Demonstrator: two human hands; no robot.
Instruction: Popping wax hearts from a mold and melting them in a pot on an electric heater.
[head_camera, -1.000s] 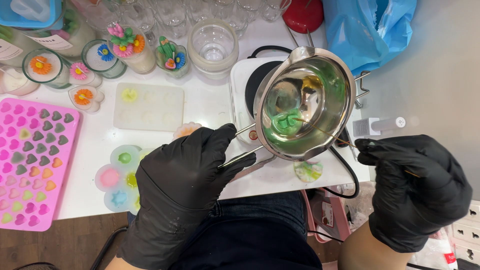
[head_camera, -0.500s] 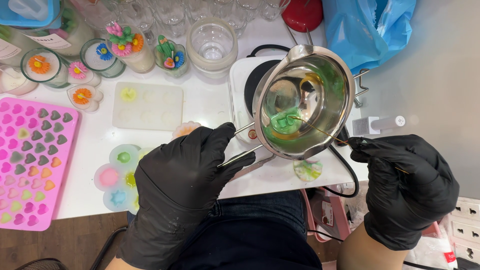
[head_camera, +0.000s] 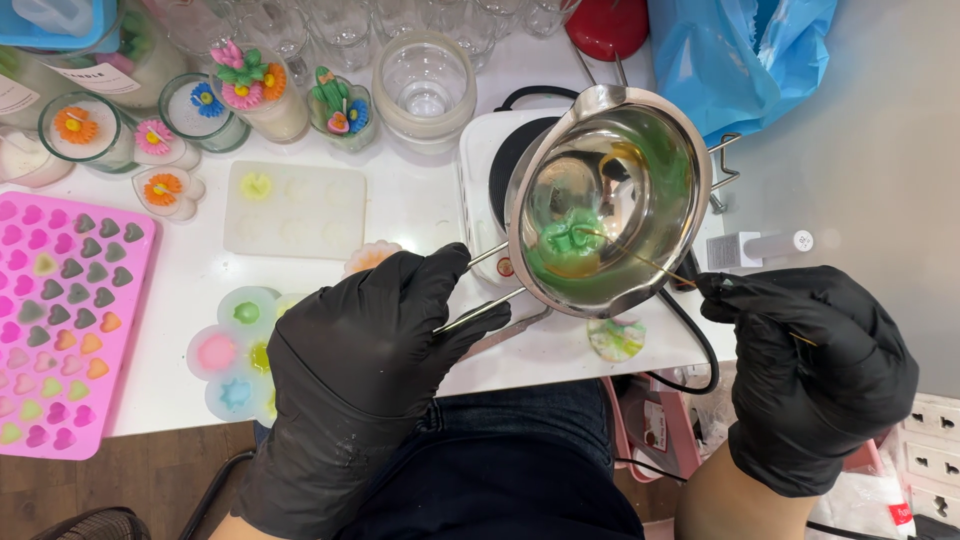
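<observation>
Two hands: both in black gloves, both closed on something
Left hand (head_camera: 375, 350): gripped around the wire handle (head_camera: 490, 280) of the steel pot (head_camera: 608, 200), holding it tilted above the white hotplate (head_camera: 487, 190)
Right hand (head_camera: 815, 365): pinched shut on a thin wooden stick (head_camera: 640, 258), whose tip reaches into the pot
Green lump (head_camera: 570, 243): a soft clump of green wax low on the pot's near wall, sitting in a shallow green pool
Change: over the last second the right hand has drawn a little nearer the pot's rim, the stick tip has shifted across the lump, and the lump looks more broken up, with the green smear spread around it
Reading: judging by that, the stirring is loosening the wax, yet the lump is only partly melted
Pot position: almost unchanged, kept at the same tilt over the hotplate
Counter (head_camera: 410, 215): white, carrying a pink heart mould (head_camera: 60, 320), a pale flat mould (head_camera: 293, 210), a flower-shaped mould (head_camera: 235, 355) with coloured fills, and glass jars (head_camera: 425, 90) of decorated candles
Blue bag (head_camera: 740, 55): beyond the pot at the far right
</observation>
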